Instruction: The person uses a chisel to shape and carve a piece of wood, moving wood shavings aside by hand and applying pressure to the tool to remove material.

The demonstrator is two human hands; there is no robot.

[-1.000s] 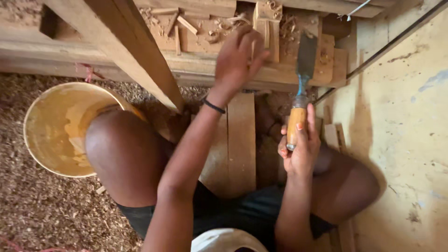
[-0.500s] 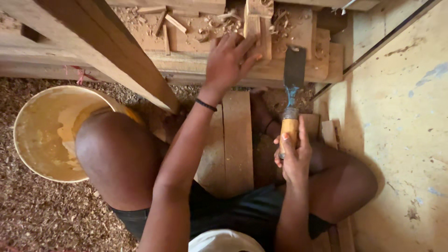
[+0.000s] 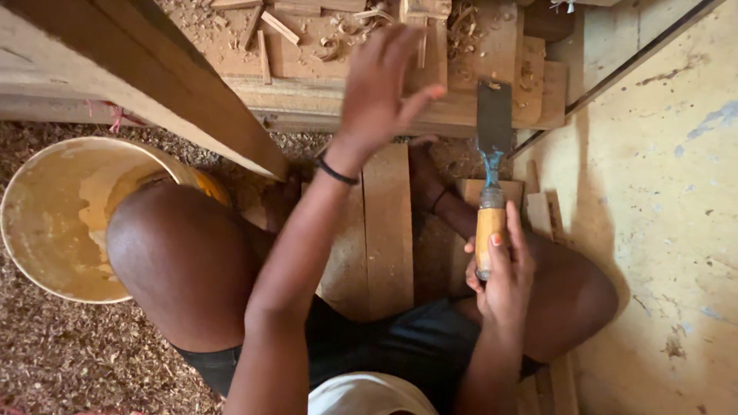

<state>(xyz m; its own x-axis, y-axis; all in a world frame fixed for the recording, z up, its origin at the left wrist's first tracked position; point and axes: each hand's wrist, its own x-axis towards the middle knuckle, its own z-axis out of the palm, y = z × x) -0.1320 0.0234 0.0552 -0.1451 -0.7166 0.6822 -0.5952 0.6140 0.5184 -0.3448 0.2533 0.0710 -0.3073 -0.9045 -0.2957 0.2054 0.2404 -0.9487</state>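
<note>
Since the earlier frame, the left hand (image 3: pixel 382 84) has been kept raised over the carved wooden block (image 3: pixel 492 54), fingers spread and nothing held. The wood chisel (image 3: pixel 490 165) is gripped at its wooden handle by the closed right hand (image 3: pixel 500 273), blade upright against the block's edge. A yellow bucket (image 3: pixel 46 223) is positioned beside the left knee.

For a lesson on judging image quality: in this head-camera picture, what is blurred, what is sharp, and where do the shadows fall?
Head view: the left hand over the wooden workpiece is smeared by motion blur; the right hand and its chisel are sharp; light is soft and warm, without glare; a dim shadow lies on the pale floor beside the right knee; the beam looms large at the near edge.
</note>
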